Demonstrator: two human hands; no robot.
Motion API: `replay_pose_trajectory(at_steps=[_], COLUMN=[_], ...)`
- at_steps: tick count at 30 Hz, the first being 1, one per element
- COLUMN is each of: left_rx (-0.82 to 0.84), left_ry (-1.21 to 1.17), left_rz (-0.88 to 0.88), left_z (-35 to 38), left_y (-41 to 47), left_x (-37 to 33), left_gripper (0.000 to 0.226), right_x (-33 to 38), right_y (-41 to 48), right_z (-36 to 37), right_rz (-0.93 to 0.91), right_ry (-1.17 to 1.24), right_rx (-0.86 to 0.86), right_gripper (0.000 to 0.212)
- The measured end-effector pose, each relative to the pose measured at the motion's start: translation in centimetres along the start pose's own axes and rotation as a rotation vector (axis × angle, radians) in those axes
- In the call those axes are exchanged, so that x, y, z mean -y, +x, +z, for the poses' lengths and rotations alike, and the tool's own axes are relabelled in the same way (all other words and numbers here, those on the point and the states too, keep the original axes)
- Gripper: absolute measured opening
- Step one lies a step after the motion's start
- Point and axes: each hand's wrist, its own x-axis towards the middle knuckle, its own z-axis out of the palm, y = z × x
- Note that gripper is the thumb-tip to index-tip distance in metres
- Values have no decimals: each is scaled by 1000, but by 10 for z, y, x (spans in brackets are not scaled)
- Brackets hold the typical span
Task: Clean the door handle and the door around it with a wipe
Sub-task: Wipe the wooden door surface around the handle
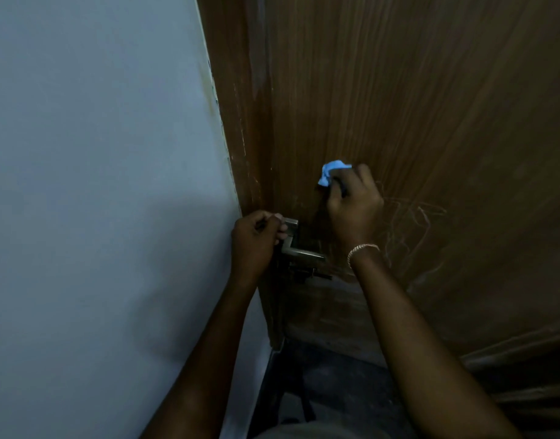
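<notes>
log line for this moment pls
left hand grips door handle | right hand presses blue wipe on door above handle

Crumpled blue wipe (332,172) against brown door (430,122), above seemingly metal handle (299,251)

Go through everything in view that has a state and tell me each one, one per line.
Brown wooden door: scratched right of the handle.
Silver metal lever handle: gripped at its plate end.
Crumpled blue wipe: pressed against door.
Left hand: closed on handle.
Right hand: clutching wipe.
</notes>
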Motion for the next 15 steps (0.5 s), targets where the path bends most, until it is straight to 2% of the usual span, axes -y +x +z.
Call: replay_pose_trajectory(at_steps=[4,6,8,10,12,15], left_rx=[11,25,23,17,21,36], left_ry=[27,27,20,15,10,13], left_rz=[2,3,4,0,-5,-18], left_z=[7,9,7,3,2,8], left_y=[-1,-3,-5,-6,-8,-9], left_x=[-4,-5,-4,-2,0,0], left_gripper=[19,20,20,21,20,20], right_x=[20,11,-4,-14,-13,3], right_y=[-5,-17,-21,-13,1,9], right_z=[13,8,-8,-25,-33,-25], right_rz=[-141,-114,-11,91,110,37], right_ry=[-104,-131,-99,-41,4,-16], right_rx=[183,261,197,40,-84,-33], right_gripper=[18,19,17,14,14,14])
